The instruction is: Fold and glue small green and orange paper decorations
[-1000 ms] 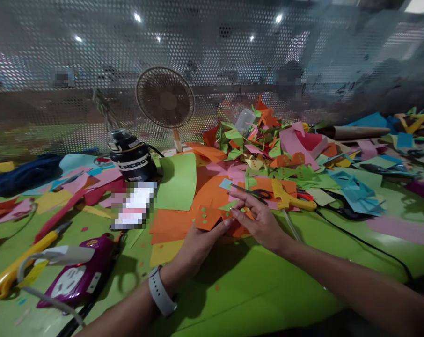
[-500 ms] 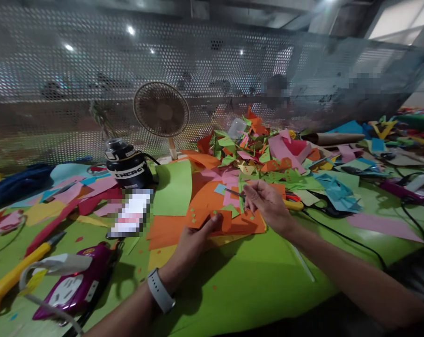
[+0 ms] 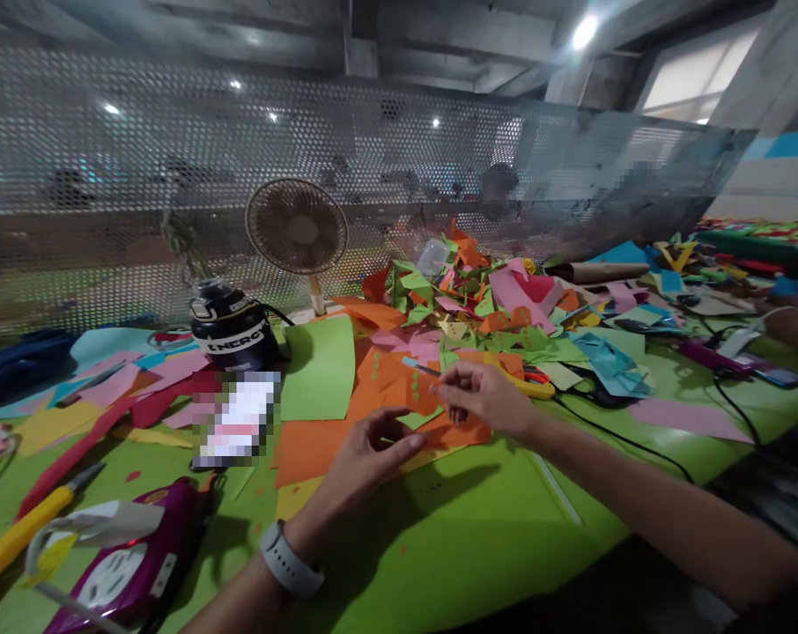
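Note:
My left hand (image 3: 380, 451), with a pale watch on its wrist, is held over the near edge of the orange paper sheets (image 3: 306, 445). Its fingers are apart and nothing is between them. In my right hand (image 3: 482, 396) a thin pair of tweezers (image 3: 426, 368) is pinched, pointing left. A small light blue piece (image 3: 410, 362) shows at the tip; whether it is gripped or lies behind I cannot tell. Just beyond the hands is an orange paper piece (image 3: 399, 383) with rows of small green shapes. A green paper scrap (image 3: 413, 420) lies between the hands.
A black bottle (image 3: 231, 330), a fan (image 3: 299, 227) and a green sheet (image 3: 316, 370) stand or lie behind. Paper scraps (image 3: 465, 299) heap against the perforated screen (image 3: 373, 150). Left are a purple glue gun or power strip-like device (image 3: 135, 555) and a yellow-handled tool (image 3: 29, 533). Another person's arm (image 3: 795, 321) shows far right.
My left hand has let go of the orange paper piece with green shapes, which now lies on the sheets. My right hand still holds the tweezers. The view has shifted a little.

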`<state>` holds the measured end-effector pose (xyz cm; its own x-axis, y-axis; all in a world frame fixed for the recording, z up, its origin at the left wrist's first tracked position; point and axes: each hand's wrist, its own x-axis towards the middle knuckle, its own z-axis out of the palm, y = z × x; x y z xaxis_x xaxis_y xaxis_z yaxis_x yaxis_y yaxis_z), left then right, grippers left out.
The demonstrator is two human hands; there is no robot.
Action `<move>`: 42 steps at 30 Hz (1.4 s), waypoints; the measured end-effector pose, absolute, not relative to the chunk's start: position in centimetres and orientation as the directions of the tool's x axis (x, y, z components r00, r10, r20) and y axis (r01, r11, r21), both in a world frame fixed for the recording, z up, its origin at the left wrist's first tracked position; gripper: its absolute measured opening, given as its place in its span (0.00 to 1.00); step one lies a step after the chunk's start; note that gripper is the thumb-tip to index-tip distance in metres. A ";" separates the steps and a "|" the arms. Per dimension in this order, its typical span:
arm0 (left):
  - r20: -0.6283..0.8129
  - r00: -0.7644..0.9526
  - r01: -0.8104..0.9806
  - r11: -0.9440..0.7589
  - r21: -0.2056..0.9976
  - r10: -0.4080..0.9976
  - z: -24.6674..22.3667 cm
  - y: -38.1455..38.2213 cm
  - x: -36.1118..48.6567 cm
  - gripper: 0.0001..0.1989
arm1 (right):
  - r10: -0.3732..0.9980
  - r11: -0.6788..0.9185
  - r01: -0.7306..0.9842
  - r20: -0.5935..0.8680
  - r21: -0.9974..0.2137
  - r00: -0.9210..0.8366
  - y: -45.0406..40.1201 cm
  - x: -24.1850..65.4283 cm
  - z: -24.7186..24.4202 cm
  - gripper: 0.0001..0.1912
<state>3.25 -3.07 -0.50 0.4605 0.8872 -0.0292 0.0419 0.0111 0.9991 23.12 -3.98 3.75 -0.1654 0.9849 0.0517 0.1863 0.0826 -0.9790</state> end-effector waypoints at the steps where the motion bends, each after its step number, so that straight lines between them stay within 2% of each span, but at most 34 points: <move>1: -0.050 0.457 0.086 0.012 0.996 0.888 -0.3 -3.0 3.2 0.22 | 0.991 0.077 0.162 0.058 -0.984 -0.121 -3.8 23.3 3.9 0.21; 4: -0.084 0.389 0.154 0.026 0.988 0.917 0.3 -3.0 3.3 0.21 | 0.994 -0.007 0.158 -0.023 -0.987 -0.104 -3.2 24.2 4.2 0.19; 7: -0.087 0.363 0.136 0.040 0.990 0.928 0.4 -3.0 3.3 0.21 | 0.990 -0.107 0.184 -0.121 -0.977 -0.068 -1.8 25.7 4.2 0.15; 11: -0.072 0.361 0.108 0.035 0.994 0.930 0.1 -2.9 3.2 0.20 | 0.979 -0.079 0.123 -0.053 -0.989 0.199 0.9 27.9 4.3 0.12; 14: -0.056 0.367 0.078 0.030 0.997 0.929 -0.2 -2.7 3.3 0.19 | 0.972 -0.056 0.136 -0.023 -0.989 0.234 1.5 28.3 3.9 0.09; 17: -0.055 0.378 0.046 0.041 0.998 0.924 -0.3 -2.6 3.4 0.20 | 0.989 -0.092 0.174 -0.070 -0.980 0.130 0.0 27.0 2.8 0.12; 20: -0.059 0.395 0.040 0.047 0.998 0.917 -0.5 -2.5 3.5 0.20 | 0.982 -0.131 0.238 -0.159 -0.962 -0.105 -2.3 24.9 1.7 0.19; 23: -0.057 0.385 0.036 0.046 0.998 0.921 -0.4 -2.5 3.6 0.19 | 0.942 -0.082 0.326 -0.180 -0.942 -0.284 -4.0 23.3 1.4 0.22; 27: -0.058 0.322 0.049 0.045 0.998 0.945 0.1 -2.0 3.4 0.17 | 0.959 0.056 0.384 -0.057 -0.922 -0.277 -4.7 22.7 1.4 0.23; 30: -0.052 0.357 0.205 -0.024 0.978 0.933 0.7 -0.9 2.4 0.18 | 0.954 0.043 0.368 -0.071 -0.929 -0.290 -4.7 23.0 1.2 0.23; 32: -0.012 0.413 0.432 -0.184 0.883 0.910 1.1 -0.1 1.2 0.16 | 0.943 0.015 0.330 -0.096 -0.944 -0.318 -4.7 23.5 1.1 0.21; 33: 0.010 0.442 0.573 -0.291 0.766 0.897 1.3 0.2 0.6 0.15 | 0.940 0.020 0.310 -0.087 -0.951 -0.329 -4.7 23.8 1.1 0.19; 35: 0.031 0.424 0.810 -0.395 0.433 0.905 1.5 0.9 -0.8 0.14 | 0.935 0.055 0.287 -0.051 -0.956 -0.351 -4.8 24.4 1.1 0.17; 37: 0.047 0.408 0.896 -0.410 0.170 0.912 1.3 1.5 -1.7 0.18 | 0.930 0.081 0.314 -0.042 -0.946 -0.366 -5.0 25.0 1.3 0.17; 39: 0.007 0.403 0.913 -0.403 0.062 0.915 0.8 1.9 -2.0 0.23 | 0.932 0.104 0.386 -0.046 -0.917 -0.359 -5.3 25.5 1.5 0.18; 42: 0.010 0.373 0.928 -0.373 0.006 0.928 -0.1 1.9 -1.4 0.25 | 0.936 0.256 0.550 0.060 -0.795 -0.348 -5.7 25.8 1.6 0.18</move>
<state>-1.35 1.94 -0.15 0.3732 0.9277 0.0102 0.9277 -0.3732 0.0058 25.81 -5.69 1.55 -0.3476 0.9357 0.0605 0.5498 0.2556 -0.7952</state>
